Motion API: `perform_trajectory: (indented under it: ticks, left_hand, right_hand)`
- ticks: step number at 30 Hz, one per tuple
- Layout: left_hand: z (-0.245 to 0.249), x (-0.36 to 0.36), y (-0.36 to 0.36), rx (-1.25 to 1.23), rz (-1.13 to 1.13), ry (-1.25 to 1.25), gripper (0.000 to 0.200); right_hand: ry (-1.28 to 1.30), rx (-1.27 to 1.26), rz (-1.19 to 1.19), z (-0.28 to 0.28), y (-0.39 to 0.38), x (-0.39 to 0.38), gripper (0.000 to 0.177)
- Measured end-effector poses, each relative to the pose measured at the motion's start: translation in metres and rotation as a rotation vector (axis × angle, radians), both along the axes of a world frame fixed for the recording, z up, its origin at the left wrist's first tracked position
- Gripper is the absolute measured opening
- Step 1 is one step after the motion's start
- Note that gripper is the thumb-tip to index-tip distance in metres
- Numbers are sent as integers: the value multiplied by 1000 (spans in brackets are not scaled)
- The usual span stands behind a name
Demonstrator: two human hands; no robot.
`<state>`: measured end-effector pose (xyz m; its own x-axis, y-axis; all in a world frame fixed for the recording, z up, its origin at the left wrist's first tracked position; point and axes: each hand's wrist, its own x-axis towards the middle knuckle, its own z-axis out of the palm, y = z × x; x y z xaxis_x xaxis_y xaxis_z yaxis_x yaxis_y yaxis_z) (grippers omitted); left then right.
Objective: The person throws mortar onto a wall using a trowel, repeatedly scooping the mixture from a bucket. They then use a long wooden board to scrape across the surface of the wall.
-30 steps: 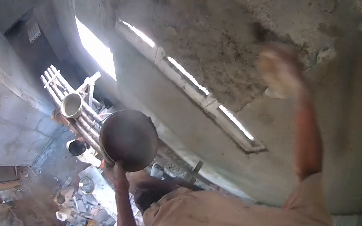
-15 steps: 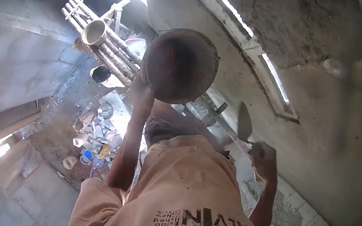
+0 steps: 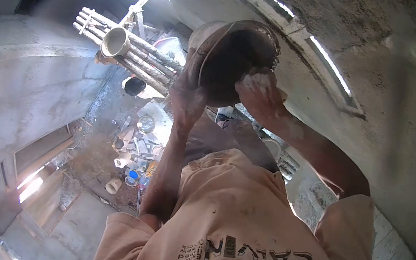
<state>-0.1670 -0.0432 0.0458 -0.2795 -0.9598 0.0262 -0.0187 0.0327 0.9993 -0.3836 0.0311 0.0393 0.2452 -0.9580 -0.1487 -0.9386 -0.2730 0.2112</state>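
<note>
A dirty bucket point(image 3: 200, 48) is held up in front of me, tilted so that its dark inside faces me. My left hand point(image 3: 188, 98) is closed on its near left side. At the right of the opening, my right hand point(image 3: 262, 92) is a closed fist, its fingers and knuckles whitened with dust or mortar. The trowel seen in this hand a moment ago has its blade out of sight, inside the dark bucket. What lies at the bottom of the bucket is too dark to make out.
Below left, wooden poles lashed together point(image 3: 143, 57) form a platform, with another bucket point(image 3: 115, 42) on it. A black-mouthed container point(image 3: 133, 85) and scattered debris point(image 3: 141, 146) lie on the floor. A plastered wall point(image 3: 341, 131) with narrow openings rises at right.
My right hand has moved from the lower right up to the bucket's mouth, taking the trowel inside. The bucket has shifted right and tilted, and my view has turned slightly.
</note>
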Motion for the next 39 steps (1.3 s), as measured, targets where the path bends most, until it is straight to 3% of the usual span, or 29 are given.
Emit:
perform_trajectory:
  ticks: [2, 4, 8, 10, 13, 16, 19, 23, 26, 30, 34, 37, 38, 39]
  left_hand:
    - [5, 2, 1, -30, 5, -88, 63]
    - [15, -1, 1, -119, -7, -177, 65]
    - [36, -17, -7, -293, -44, -255, 54]
    - [46, -20, -11, -335, -77, -268, 47]
    - [52, -18, -13, -295, -83, -178, 50]
    - [47, -14, -15, -317, -107, -188, 60]
    - [30, -9, -10, -199, -70, -136, 66]
    - [24, -6, -13, -176, -22, -90, 67]
    - [37, -8, -17, -250, 6, -163, 59]
    - [64, -21, -22, -430, 36, -297, 48]
    - [69, -35, -14, -551, 46, -299, 47]
    - [73, -42, -5, -232, 39, -178, 63]
    - [64, -39, -2, -248, 23, -226, 60]
    - [52, -36, 3, -157, 88, -126, 58]
  right_hand:
    - [-26, 19, -67, 11, -9, -1, 22]
    - [104, -33, -239, 95, -40, 12, 18]
    - [-164, -152, -83, 88, -39, -24, 21]
    - [-364, 5, -172, 89, -49, -33, 28]
    - [-352, 238, -393, 93, -48, -36, 34]
    - [-521, -5, -327, 33, -25, -39, 35]
    - [-1138, 356, -548, 35, -24, -29, 34]
    - [-1388, 366, -685, 69, -1, -32, 25]
    - [-1057, 234, -709, 116, 8, -55, 23]
    - [-422, -126, -551, 111, 25, -60, 24]
    - [-755, 91, -596, 74, 20, -42, 23]
    - [-1239, 258, -662, 57, 23, -20, 26]
    - [-1410, 297, -676, 59, 24, -18, 27]
    - [-1416, 404, -724, 63, 23, -20, 26]
